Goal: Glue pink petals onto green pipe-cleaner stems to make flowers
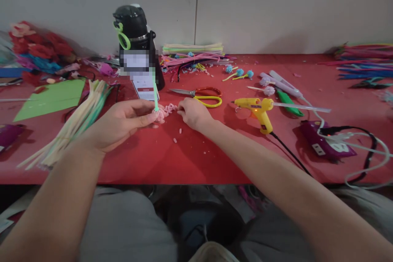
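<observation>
My left hand [124,122] is closed in a pinch on a small pink fuzzy flower head [161,114] with a light green stem [155,92] that stands up from it. My right hand [193,113] rests on the red table [196,155] just to the right, its fingers curled and touching the pink pipe cleaner piece [170,108] that sticks out of the flower head. Small pink scraps [177,135] lie on the table in front of my hands.
Scissors [201,94] and a yellow glue gun [257,109] lie right of my hands; a purple power strip [327,144] with white cables is farther right. A bundle of pale stems [73,125] and green paper [52,98] lie left. A black bottle [136,41] stands behind.
</observation>
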A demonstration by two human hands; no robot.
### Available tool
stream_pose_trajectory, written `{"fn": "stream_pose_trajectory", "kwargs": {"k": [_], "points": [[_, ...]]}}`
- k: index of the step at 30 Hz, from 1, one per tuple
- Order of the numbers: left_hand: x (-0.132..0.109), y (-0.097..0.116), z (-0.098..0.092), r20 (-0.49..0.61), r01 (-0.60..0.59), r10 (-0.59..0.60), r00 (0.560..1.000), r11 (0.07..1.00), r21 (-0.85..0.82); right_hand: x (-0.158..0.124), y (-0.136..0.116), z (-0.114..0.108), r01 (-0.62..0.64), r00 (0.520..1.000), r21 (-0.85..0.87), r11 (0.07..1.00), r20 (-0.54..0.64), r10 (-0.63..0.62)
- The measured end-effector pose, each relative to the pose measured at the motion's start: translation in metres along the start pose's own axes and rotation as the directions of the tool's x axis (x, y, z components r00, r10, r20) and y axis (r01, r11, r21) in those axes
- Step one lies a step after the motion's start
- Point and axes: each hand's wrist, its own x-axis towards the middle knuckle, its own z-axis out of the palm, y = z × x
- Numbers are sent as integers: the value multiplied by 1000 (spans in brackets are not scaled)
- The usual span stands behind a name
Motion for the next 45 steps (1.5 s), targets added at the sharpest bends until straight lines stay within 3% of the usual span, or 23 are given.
{"fn": "stream_pose_trajectory", "kwargs": {"k": [4,8,10,12,16,20,26,30,37,45], "points": [[0,0,10,11,-16,15,1000,999,31,-10,4,-5,25,998,86,996,-54,-20],[0,-5,29,54,-19,18,998,1000,18,-45,7,-33,58,998,280,958,-32,-51],[-2,-7,42,118,-17,16,993,1000,11,-70,7,-49,54,998,535,843,-3,-62],[-7,-8,55,185,-20,22,982,1000,-13,-97,7,-62,31,999,631,775,-25,-20],[-20,-6,80,254,11,-2,967,999,-33,-144,12,-67,15,991,647,762,-114,77],[-30,-4,96,319,59,-41,947,997,-49,-169,16,-63,22,958,603,797,-241,156],[-34,-10,105,361,80,-36,932,991,-108,-174,7,-61,136,949,346,928,-315,-22],[-35,-11,109,375,83,-36,926,990,-110,-175,8,-60,182,942,262,948,-323,-92],[-34,-12,110,367,120,-77,927,988,-96,-174,13,-71,59,978,250,966,-209,-5],[-33,-12,111,348,90,-58,936,993,-78,-172,12,-81,47,995,351,935,-99,-12]]}}
